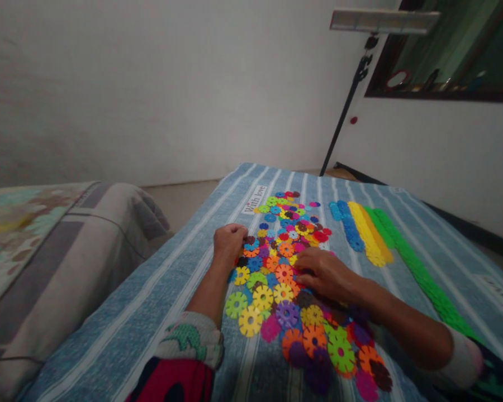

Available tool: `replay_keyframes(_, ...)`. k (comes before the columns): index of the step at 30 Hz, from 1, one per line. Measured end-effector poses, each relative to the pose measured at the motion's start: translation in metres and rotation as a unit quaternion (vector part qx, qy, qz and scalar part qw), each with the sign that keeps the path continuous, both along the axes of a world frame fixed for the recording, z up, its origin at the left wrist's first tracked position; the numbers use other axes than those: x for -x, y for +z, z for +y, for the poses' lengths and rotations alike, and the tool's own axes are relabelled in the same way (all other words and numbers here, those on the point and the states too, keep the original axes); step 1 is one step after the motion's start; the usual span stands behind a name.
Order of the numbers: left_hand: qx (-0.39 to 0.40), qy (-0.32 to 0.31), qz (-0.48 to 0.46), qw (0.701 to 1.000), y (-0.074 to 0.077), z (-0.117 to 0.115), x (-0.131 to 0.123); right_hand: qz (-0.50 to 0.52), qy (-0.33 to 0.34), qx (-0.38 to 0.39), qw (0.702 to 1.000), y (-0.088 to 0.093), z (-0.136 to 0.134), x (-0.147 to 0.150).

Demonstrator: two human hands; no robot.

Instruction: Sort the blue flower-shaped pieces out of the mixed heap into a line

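Observation:
A long spread of mixed-colour plastic snowflake discs [285, 314] lies down the middle of the striped cloth. At its left edge is my left hand [229, 244], fingers curled together beside a few dark discs; whatever they pinch is hidden. My right hand [326, 274] rests over the right side of the spread, its fingers bent down among the discs, and I cannot make out what is in them. Farther right, overlapping discs form single-colour rows: a blue row [350, 226], a yellow row [366, 234] and a long green row [419, 271].
Blue-and-white striped cloth [184, 268] covers the table or bed under the discs. To the left stands a grey-covered surface [121, 223] with a cable across it. A lamp on a black pole [347, 106] rises behind, near the wall and window.

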State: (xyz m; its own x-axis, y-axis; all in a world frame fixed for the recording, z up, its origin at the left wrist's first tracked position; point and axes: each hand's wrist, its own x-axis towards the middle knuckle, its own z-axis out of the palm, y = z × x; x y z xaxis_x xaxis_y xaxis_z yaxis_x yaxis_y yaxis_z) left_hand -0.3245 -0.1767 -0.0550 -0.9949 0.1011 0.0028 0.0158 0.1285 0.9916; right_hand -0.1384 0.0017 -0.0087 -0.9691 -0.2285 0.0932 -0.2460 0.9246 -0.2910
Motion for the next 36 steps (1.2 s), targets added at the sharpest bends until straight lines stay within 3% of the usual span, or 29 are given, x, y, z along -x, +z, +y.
replay_keyframes(4,0.045,-0.009,0.025,0.999,0.006,0.000,-0.004,0.014,-0.024,0.021,0.999,0.000,-0.008,-0.022)
replay_keyframes(7,0.151,-0.034,0.089,0.984,0.016,0.002,-0.010,0.051,-0.040,0.060,0.996,-0.006,-0.001,-0.042)
replay_keyframes(11,0.309,-0.112,0.228,0.916,0.036,0.007,-0.026,0.119,-0.131,0.125,0.976,-0.025,0.019,-0.074)
replay_keyframes(15,0.392,-0.225,0.291,0.843,0.053,0.016,-0.048,0.167,-0.222,0.182,0.943,-0.045,0.037,-0.095)
replay_keyframes(19,0.444,-0.354,0.288,0.771,0.062,0.027,-0.071,0.177,-0.253,0.206,0.929,-0.058,0.042,-0.099)
replay_keyframes(24,0.504,-0.399,0.298,0.706,0.068,0.035,-0.093,0.190,-0.259,0.196,0.926,-0.067,0.042,-0.096)
replay_keyframes(30,0.520,-0.411,0.297,0.687,0.069,0.034,-0.096,0.187,-0.249,0.191,0.931,-0.066,0.043,-0.096)
replay_keyframes(36,0.504,-0.413,0.254,0.715,0.065,0.027,-0.085,0.198,-0.240,0.192,0.931,-0.068,0.045,-0.096)
